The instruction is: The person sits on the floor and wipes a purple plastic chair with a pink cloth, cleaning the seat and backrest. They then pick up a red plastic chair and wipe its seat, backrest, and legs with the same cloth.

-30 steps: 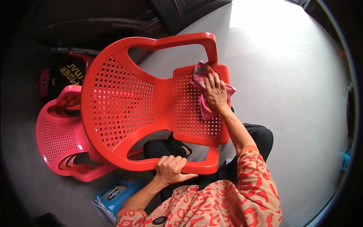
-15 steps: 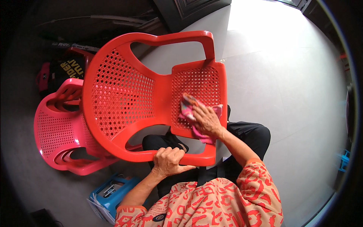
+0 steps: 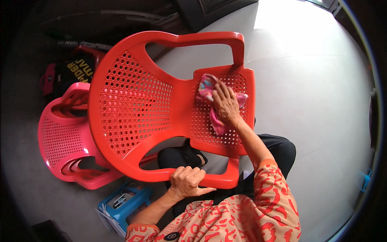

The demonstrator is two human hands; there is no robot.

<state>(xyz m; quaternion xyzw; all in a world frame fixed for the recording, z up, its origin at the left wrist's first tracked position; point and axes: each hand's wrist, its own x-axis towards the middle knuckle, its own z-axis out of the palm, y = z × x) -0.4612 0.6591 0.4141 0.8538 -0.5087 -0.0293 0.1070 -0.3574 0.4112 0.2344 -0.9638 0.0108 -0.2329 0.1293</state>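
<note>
One red armchair (image 3: 181, 107): left hand (image 3: 185, 181) gripped armrest (image 3: 225, 181), fingers together; right hand (image 3: 227, 105), fingers slightly spread, pressed one pink cloth (image 3: 207, 85)

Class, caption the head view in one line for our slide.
A red chair held by its armrest in the left hand, its seat under a pink cloth and the right hand.

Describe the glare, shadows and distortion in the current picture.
Head view: upper right blown out white, floor paling toward it; head view: deep shadow at upper left, but red chair clear; head view: small highlights on the pink chair; head view: fisheye bending, dark rim.
</note>
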